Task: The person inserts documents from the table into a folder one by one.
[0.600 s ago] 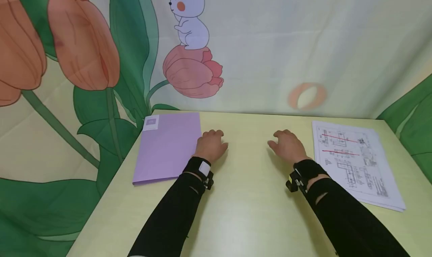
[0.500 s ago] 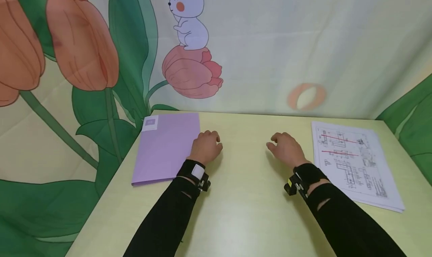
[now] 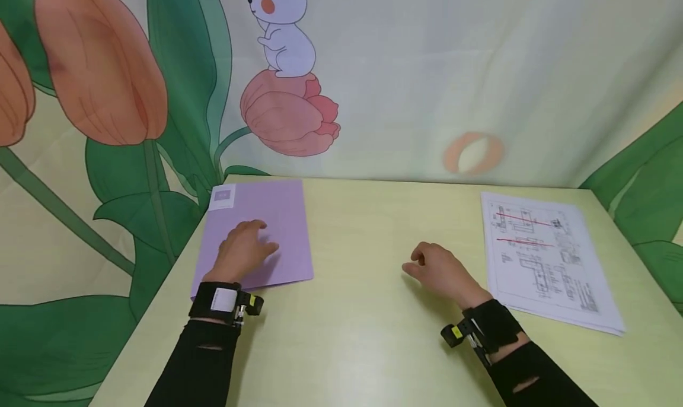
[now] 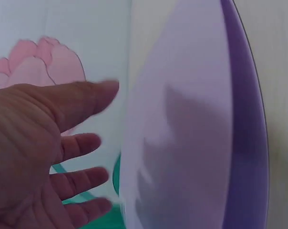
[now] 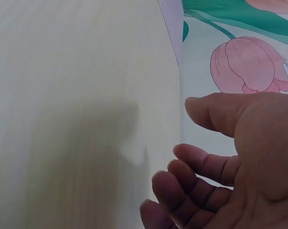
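A purple folder [image 3: 283, 235] with a white label in its upper left corner lies at the left of the table. Over its lower left part hovers my left hand [image 3: 241, 253], fingers spread and holding nothing. In the left wrist view a gap and the hand's shadow show between the fingers and the folder [image 4: 191, 95], whose cover bows up slightly at one edge. My right hand [image 3: 440, 272] hangs above the table between the folder and the papers, fingers loosely bent with nothing in them; its shadow falls on the tabletop in the right wrist view.
A stack of white papers [image 3: 549, 264] with printed technical drawings and red lines lies at the right of the pale table [image 3: 352, 336]. Behind the table hangs a curtain [image 3: 395, 86] printed with tulips and a white animal. Each wrist wears a strapped camera.
My left hand has moved left, from the folder's right edge to over its lower left part. My right hand has come slightly nearer and to the left. The head view has turned slightly right.
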### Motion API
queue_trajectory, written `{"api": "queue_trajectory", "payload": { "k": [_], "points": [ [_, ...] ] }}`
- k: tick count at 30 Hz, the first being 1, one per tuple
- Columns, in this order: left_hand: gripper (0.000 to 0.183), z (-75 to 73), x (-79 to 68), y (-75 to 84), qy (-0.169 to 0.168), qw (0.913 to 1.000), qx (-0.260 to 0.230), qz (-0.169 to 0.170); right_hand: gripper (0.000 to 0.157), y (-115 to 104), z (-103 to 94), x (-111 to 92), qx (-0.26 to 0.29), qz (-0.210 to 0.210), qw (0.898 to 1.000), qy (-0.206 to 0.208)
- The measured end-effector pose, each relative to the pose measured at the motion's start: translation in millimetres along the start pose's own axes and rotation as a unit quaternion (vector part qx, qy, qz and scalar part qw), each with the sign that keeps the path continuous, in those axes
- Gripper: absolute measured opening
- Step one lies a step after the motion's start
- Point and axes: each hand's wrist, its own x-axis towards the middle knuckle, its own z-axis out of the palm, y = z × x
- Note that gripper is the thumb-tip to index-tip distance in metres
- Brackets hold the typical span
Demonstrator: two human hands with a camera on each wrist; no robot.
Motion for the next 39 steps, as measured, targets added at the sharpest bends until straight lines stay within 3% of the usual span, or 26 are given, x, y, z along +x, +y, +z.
{"api": "queue_trajectory", "payload": {
  "k": [4,8,12,20,27,34,39],
  "points": [
    [0.102,4.5,9.7,-9.7,0.002,0.998,0.06,-0.022,0.036,5,0.0,-9,-0.01,0.013,1.0,0.013],
    [0.125,19.6,21.2,-9.9,-0.019,0.9958,0.086,-0.022,0.033,14,-0.8,-17,-0.026,0.027,0.999,0.021],
    [0.127,28.7,23.3,-13.2,-0.038,0.9952,0.087,-0.025,0.035,16,1.3,-18,-0.028,0.02,0.999,0.021],
    [0.119,27.9,12.8,-19.2,-0.068,0.9927,0.097,-0.021,0.03,13,17.4,-12,-0.038,0.008,0.999,0.031],
    [0.118,32.1,0.5,5.7,-0.095,0.9887,0.116,0.001,0.028,8,24.1,-13,-0.038,0.009,0.998,0.045],
    [0.117,53.3,-7.3,34.6,-0.088,0.988,0.117,0.049,0.028,5,22.2,-11,-0.03,0.009,0.998,0.047],
    [0.119,66.3,-15.7,57.9,-0.101,0.9857,0.118,0.064,0.023,2,19.3,-9,-0.02,0.012,0.998,0.054]
  ]
}}
